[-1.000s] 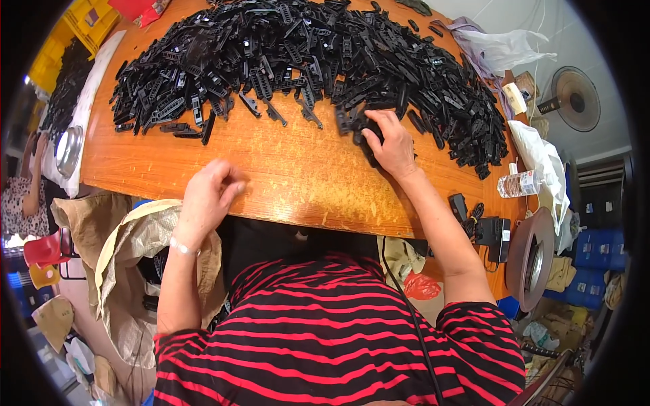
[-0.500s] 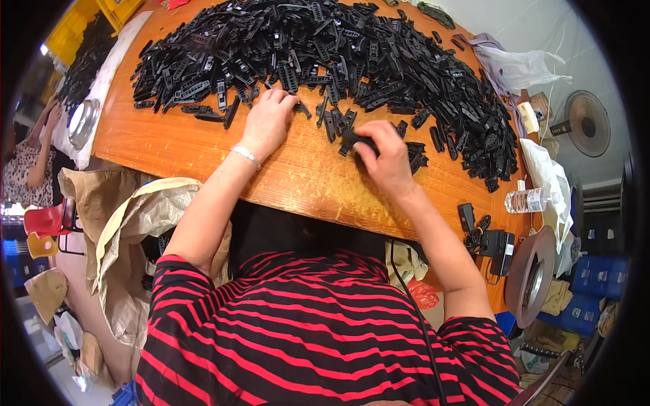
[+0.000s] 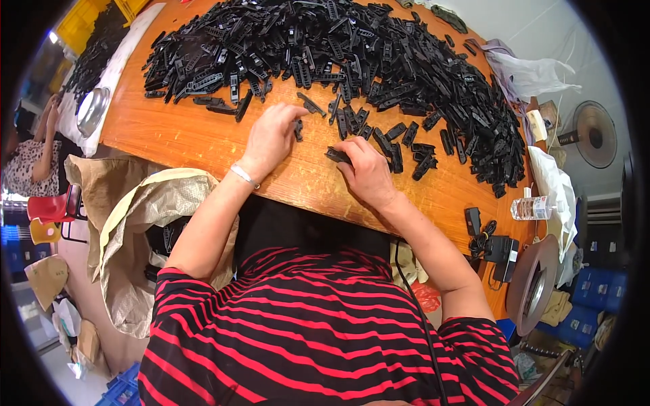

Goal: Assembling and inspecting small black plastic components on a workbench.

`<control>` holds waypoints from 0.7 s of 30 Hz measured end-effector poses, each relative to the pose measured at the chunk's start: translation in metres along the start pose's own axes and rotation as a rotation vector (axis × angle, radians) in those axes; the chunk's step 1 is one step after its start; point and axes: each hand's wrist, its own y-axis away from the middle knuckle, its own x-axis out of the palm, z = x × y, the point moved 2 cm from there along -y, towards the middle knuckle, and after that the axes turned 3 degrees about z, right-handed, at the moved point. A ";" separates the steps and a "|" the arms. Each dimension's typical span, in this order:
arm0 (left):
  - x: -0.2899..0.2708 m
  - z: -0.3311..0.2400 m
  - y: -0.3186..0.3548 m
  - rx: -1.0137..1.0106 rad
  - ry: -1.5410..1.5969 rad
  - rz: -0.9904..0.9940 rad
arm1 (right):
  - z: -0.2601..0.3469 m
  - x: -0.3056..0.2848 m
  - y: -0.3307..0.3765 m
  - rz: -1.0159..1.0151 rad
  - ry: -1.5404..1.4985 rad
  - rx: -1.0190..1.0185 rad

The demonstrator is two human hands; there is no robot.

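Observation:
A large heap of long, narrow black plastic parts covers the far half of the wooden table. My left hand is closed, its thumb and fingers on a small black plastic part that shows beside the fingertips. Just beyond those fingertips lies another loose black part. To the right, my right hand pinches a short black plastic part close above the tabletop; the hand covers its right end. Several loose parts lie between my right hand and the heap.
An open woven sack stands at the table's left edge. On the right are a black power adapter with cable, a plastic bottle, a round brown-rimmed pan-like object and a fan. A metal bowl and another person are at far left.
My right hand has moved left and nearer to me with a black part in its fingers. My left hand has drawn back slightly from the heap, a small part now at its fingertips.

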 end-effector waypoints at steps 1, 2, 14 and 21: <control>-0.002 0.000 0.000 -0.004 0.000 0.000 | 0.001 0.000 0.000 0.011 -0.005 0.005; -0.004 0.000 -0.001 -0.011 -0.062 0.008 | 0.004 0.001 -0.001 0.014 -0.007 0.005; 0.002 0.005 -0.002 -0.011 -0.295 0.251 | 0.019 0.016 -0.007 0.030 -0.035 -0.042; -0.006 -0.017 0.001 -0.077 0.066 0.282 | 0.011 0.003 -0.017 -0.150 -0.088 0.079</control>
